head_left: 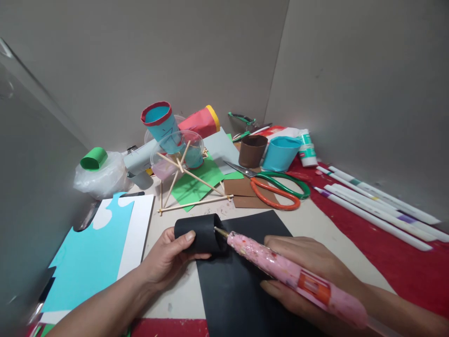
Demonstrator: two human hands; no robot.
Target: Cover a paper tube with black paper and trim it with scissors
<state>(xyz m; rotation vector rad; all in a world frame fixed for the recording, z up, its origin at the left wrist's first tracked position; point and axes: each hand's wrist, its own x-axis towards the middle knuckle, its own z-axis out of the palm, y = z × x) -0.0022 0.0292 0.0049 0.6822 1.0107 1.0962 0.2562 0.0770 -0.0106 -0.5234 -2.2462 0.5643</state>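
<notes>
My left hand holds a black foam-sheet tube on its side, thumb on the outer wall and fingers underneath. In my right hand is a pink hot glue gun, its metal nozzle touching or almost touching the tube's right rim. Whether glue is coming out is too small to tell. Below both hands lies a flat black sheet. A triangular frame of wooden sticks stands just behind the tube.
Green-and-orange-handled scissors lie behind the black sheet, near a brown cup and a blue cup. Several white markers rest on red cloth at right. Cut blue sheet is at left. Green sheets lie behind the frame.
</notes>
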